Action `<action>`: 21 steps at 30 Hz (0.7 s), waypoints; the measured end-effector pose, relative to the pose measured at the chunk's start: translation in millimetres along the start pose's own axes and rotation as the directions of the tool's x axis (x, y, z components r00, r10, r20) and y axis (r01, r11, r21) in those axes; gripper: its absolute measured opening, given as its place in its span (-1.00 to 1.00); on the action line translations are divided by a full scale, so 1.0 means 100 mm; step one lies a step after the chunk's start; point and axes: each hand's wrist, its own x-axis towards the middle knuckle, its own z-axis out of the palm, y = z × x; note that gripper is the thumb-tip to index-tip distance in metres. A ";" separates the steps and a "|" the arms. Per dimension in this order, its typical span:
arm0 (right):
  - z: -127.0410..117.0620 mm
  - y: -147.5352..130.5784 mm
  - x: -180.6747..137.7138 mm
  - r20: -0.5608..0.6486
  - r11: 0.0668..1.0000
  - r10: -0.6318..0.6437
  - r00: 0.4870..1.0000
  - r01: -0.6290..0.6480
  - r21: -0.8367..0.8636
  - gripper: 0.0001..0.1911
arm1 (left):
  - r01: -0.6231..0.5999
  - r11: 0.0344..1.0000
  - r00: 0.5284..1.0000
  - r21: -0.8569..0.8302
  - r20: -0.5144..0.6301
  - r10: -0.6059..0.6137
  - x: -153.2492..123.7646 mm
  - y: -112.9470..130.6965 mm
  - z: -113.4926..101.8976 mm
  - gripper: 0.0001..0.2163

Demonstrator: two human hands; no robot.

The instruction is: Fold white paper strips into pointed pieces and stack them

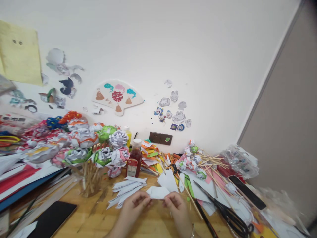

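A small folded piece of white paper (pixel 158 192) is held level just above the wooden table (pixel 148 224). My left hand (pixel 137 203) pinches its left end between thumb and fingers. The right end is pinched by my right hand (pixel 175 203). Behind my left hand lies a fanned pile of folded white paper strips (pixel 127 190). More white paper pieces (pixel 168 180) sit just beyond the held one. A bottle of dark red liquid (pixel 134 160) with a white cap stands behind the strips.
Paper flowers on sticks (pixel 84 138) stand in a clear container at left, near a black phone (pixel 53 219). To the right lie black scissors (pixel 230 215), a second phone (pixel 247 191), and a heap of small paper flowers (pixel 194 162). A wall socket (pixel 160 138) is behind.
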 end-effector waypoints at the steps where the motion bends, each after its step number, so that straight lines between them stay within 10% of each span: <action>1: 0.01 0.00 0.00 -0.002 1.000 0.006 1.000 -0.006 0.026 -0.83 | 0.021 0.999 1.000 -0.040 0.011 -0.020 -0.01 -0.02 0.01 -0.82; 21: 0.04 -0.06 -0.06 0.185 0.969 -0.144 0.972 0.177 -0.172 -0.84 | 0.044 0.998 0.990 -0.053 0.135 -0.036 -0.06 -0.06 0.05 -0.80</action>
